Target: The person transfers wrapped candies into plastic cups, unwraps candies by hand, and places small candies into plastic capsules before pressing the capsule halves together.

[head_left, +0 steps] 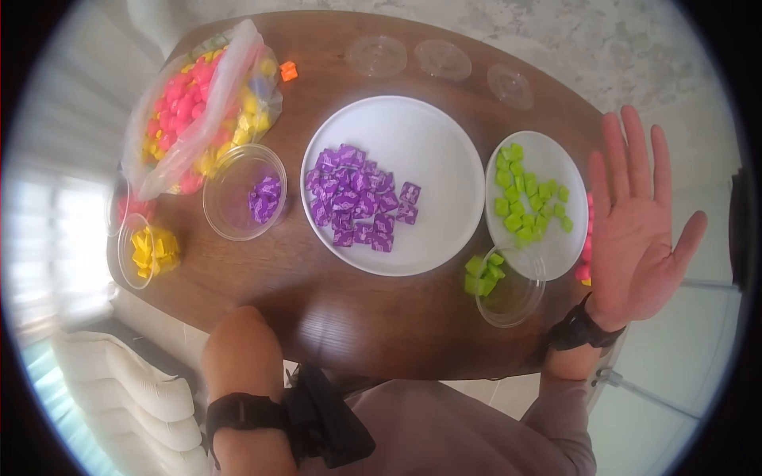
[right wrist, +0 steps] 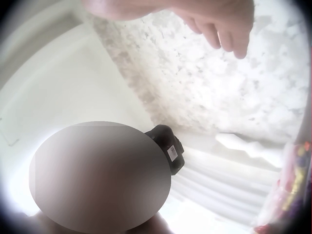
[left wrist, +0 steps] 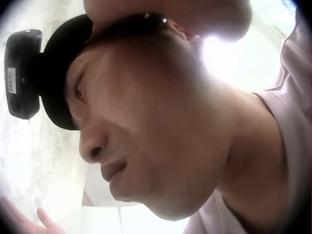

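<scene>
Left wrist: barcode label unreadable | Head: right fingers wide | left hand: cannot tell

The right hand partly hides pink pieces, and the bottom edge crops the left forearm.

Glossy brown wood table — smooth white plates, clear plastic tubs, matt cloth shirt
</scene>
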A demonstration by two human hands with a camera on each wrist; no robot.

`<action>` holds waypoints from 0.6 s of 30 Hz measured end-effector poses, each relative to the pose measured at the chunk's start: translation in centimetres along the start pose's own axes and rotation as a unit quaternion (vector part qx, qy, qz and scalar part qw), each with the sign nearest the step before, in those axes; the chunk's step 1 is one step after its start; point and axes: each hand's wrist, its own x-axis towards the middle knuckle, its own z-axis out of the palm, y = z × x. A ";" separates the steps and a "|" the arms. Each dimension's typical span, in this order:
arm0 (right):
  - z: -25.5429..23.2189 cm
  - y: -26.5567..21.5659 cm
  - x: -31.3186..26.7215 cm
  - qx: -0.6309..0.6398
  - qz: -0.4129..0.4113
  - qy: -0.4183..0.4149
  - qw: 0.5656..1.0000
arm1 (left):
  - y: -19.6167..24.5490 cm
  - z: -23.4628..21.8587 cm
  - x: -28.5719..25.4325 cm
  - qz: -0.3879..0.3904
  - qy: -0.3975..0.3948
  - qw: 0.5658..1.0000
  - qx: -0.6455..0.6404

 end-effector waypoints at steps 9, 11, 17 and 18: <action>-0.8 -0.4 0.3 -0.021 0.006 -0.017 1.000 | 0.3 1.1 0.7 -0.067 0.013 0.997 -0.037; -0.8 -0.4 0.5 -0.014 0.010 -0.018 1.000 | 0.2 1.6 0.8 -0.068 0.011 0.997 -0.039; -1.3 -1.5 0.5 -0.177 -0.005 -0.015 0.984 | -3.6 5.6 2.1 -0.120 0.073 0.989 -0.050; -1.6 -1.7 0.6 -0.154 0.002 -0.023 0.988 | -5.0 5.9 2.5 -0.109 0.066 0.991 -0.047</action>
